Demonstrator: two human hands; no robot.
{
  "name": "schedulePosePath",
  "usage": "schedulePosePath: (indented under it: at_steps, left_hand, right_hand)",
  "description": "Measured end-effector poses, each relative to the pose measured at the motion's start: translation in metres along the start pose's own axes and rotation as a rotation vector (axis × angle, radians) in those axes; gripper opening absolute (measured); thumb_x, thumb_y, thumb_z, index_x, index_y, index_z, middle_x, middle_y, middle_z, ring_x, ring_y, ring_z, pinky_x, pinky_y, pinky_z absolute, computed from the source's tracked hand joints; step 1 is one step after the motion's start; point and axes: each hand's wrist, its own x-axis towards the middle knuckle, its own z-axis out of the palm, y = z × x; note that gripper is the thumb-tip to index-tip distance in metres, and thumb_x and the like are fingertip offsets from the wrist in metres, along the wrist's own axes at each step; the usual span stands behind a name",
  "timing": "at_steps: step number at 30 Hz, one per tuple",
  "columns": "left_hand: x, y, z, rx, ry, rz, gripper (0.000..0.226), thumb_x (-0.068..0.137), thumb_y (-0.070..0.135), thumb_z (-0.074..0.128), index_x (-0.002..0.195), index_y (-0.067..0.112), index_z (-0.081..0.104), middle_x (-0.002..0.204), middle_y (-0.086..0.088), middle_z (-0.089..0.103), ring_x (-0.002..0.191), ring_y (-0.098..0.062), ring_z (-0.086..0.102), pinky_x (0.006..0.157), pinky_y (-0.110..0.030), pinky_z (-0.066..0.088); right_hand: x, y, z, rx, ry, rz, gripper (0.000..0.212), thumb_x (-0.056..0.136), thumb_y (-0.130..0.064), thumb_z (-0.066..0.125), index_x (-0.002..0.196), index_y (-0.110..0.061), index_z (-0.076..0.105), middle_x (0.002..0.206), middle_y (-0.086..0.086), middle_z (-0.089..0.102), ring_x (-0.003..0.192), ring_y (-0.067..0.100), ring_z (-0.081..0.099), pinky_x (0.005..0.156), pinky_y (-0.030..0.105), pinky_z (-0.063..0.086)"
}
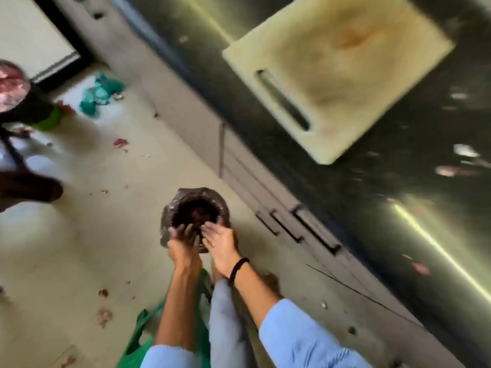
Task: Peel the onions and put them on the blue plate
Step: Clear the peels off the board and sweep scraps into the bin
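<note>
Dark counter (398,181) runs along the person's right side, with a pale cutting board (337,75) lying on it. The floor (106,248) is littered with reddish onion skins (121,142).

A bin (170,208) lined with a dark bag stands on the floor against the drawers (265,181), with reddish scraps inside. Both hands are over its near rim. The left hand (183,243) has its fingers splayed and pointing down into the bin. The right hand (220,241) is flat with its fingers together. Neither seems to hold anything, though the shot is blurry.

No blue plate and no clear whole onion are in view. The pinkish round blur (10,86) at far left could be onions, can't tell.

My read: this is peel dumping, and the peeling work is back up at the counter. The counter is up and to the right of the hands, so the right hand is nearer.
</note>
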Motion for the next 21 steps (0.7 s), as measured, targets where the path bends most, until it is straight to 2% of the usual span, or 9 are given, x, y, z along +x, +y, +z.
schedulePosePath:
  at_steps: [3,6,8,10,13,15,17,19,21]
  left_hand:
    - [-0.089,0.016,0.022,0.017,-0.097,0.09,0.05,0.106,0.043,0.038,0.087,0.019,0.077,0.095,-0.002,0.076,0.103,-0.021,0.067,0.101,-0.038,0.048]
    - [-0.178,0.01,0.057,0.009,-0.215,0.227,0.035,0.107,0.031,0.043,0.103,0.011,0.072,0.099,-0.004,0.077,0.095,-0.02,0.071,0.096,-0.033,0.055]
    - [-0.232,-0.001,0.087,0.0,-0.292,0.285,0.037,0.105,0.034,0.043,0.103,0.007,0.069,0.101,-0.008,0.076,0.094,-0.021,0.071,0.091,-0.031,0.054]
    - [-0.27,-0.02,0.115,0.026,-0.361,0.369,0.044,0.1,0.036,0.046,0.111,-0.001,0.068,0.114,-0.018,0.071,0.1,-0.034,0.067,0.095,-0.036,0.052]
    - [-0.302,-0.049,0.145,0.112,-0.289,0.514,0.037,0.102,0.025,0.047,0.117,0.0,0.069,0.113,-0.013,0.073,0.1,-0.033,0.067,0.095,-0.034,0.052]
    - [-0.311,-0.064,0.154,0.055,-0.132,0.506,0.031,0.103,0.018,0.048,0.115,0.001,0.07,0.11,-0.01,0.073,0.102,-0.022,0.068,0.093,-0.031,0.055]
    - [-0.311,-0.077,0.153,-0.004,-0.053,0.383,0.03,0.101,0.018,0.049,0.114,0.002,0.07,0.104,-0.008,0.071,0.097,-0.018,0.066,0.09,-0.032,0.054]
    - [-0.31,-0.091,0.148,-0.02,-0.026,0.215,0.026,0.099,0.021,0.049,0.107,0.01,0.071,0.102,-0.003,0.068,0.099,-0.018,0.064,0.094,-0.036,0.052]
    - [-0.313,-0.102,0.144,-0.03,-0.056,0.08,0.021,0.098,0.022,0.045,0.088,0.023,0.064,0.099,0.0,0.068,0.098,-0.019,0.064,0.092,-0.036,0.049]
  right_hand:
    - [-0.111,-0.024,-0.002,0.003,-0.195,-0.211,0.032,0.108,-0.025,0.036,0.118,-0.007,0.061,0.14,0.02,0.056,0.134,0.025,0.051,0.111,0.031,0.039]
    - [-0.204,-0.06,-0.035,-0.167,-0.197,-0.566,0.031,0.101,-0.021,0.049,0.114,-0.001,0.069,0.124,0.019,0.067,0.117,0.021,0.064,0.103,0.033,0.048]
    - [-0.252,-0.093,-0.07,-0.337,-0.109,-0.844,0.029,0.102,-0.015,0.05,0.116,0.001,0.07,0.119,0.011,0.071,0.113,0.022,0.065,0.1,0.039,0.05]
    - [-0.282,-0.134,-0.11,-0.444,0.072,-1.042,0.031,0.102,-0.019,0.05,0.118,-0.001,0.07,0.121,0.006,0.071,0.115,0.022,0.065,0.101,0.043,0.05]
    - [-0.294,-0.215,-0.166,-0.417,0.367,-1.23,0.031,0.103,-0.018,0.048,0.12,-0.001,0.069,0.122,0.007,0.069,0.119,0.013,0.062,0.102,0.029,0.047]
    - [-0.29,-0.28,-0.197,-0.501,0.552,-1.307,0.034,0.103,-0.025,0.047,0.124,-0.008,0.068,0.13,0.006,0.066,0.131,0.015,0.053,0.112,0.027,0.038]
    - [-0.281,-0.338,-0.215,-0.674,0.634,-1.25,0.042,0.102,-0.034,0.043,0.134,-0.014,0.062,0.145,0.004,0.055,0.145,0.015,0.034,0.118,0.022,0.026]
    - [-0.272,-0.376,-0.221,-0.916,0.61,-1.167,0.047,0.103,-0.039,0.038,0.14,-0.017,0.057,0.153,0.001,0.045,0.149,0.013,0.024,0.119,0.025,0.021]
    - [-0.264,-0.383,-0.213,-1.178,0.492,-1.11,0.05,0.105,-0.039,0.032,0.144,-0.016,0.052,0.155,0.002,0.042,0.149,0.016,0.025,0.12,0.028,0.017]
